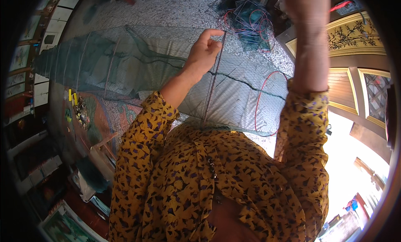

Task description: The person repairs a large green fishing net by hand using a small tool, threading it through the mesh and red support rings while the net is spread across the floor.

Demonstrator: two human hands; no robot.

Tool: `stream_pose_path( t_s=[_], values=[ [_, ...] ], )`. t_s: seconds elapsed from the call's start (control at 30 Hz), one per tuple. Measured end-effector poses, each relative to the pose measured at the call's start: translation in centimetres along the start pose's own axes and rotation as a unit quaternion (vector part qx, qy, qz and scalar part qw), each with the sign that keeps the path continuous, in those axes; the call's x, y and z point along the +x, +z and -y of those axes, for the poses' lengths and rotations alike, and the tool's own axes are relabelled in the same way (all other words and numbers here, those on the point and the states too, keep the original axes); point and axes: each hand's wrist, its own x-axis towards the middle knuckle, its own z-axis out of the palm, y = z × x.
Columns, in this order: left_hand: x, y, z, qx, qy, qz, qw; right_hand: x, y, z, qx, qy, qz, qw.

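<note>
A long green mesh fish trap (163, 83), held out by several rod frames, stretches across in front of me and narrows toward the far left. My left hand (205, 49) is closed on the top corner of one upright rod frame (215, 75), index finger and thumb at the rod. A dark green cord (238, 80) runs lengthwise along the mesh. Nearer the right end, a red hoop (258, 104) rounds out the netting. Raised high at the upper right, my right hand (307, 6) is smeared and cut by the picture's edge, so its fingers cannot be made out.
A heap of folded green netting with red hoops (252, 24) lies on the speckled floor (167, 12) ahead. Wooden furniture with yellow panels (355, 35) stands at the right. At the left are a patterned mat (102, 116) and a wooden stool (102, 152).
</note>
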Motion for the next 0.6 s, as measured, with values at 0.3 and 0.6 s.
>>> stream_pose_path(
  t_s=[0.3, 0.6],
  values=[
    [0.9, -2.7, -0.4, -0.030, -0.063, 0.078, 0.995, -1.9, -3.0, -0.2, -0.043, -0.102, 0.066, 0.992],
    [3.8, -5.9, -1.2, -0.155, -0.093, 0.042, 0.983, -6.4, -6.6, -8.5, -0.515, -0.059, 0.339, 0.785]
  ],
)
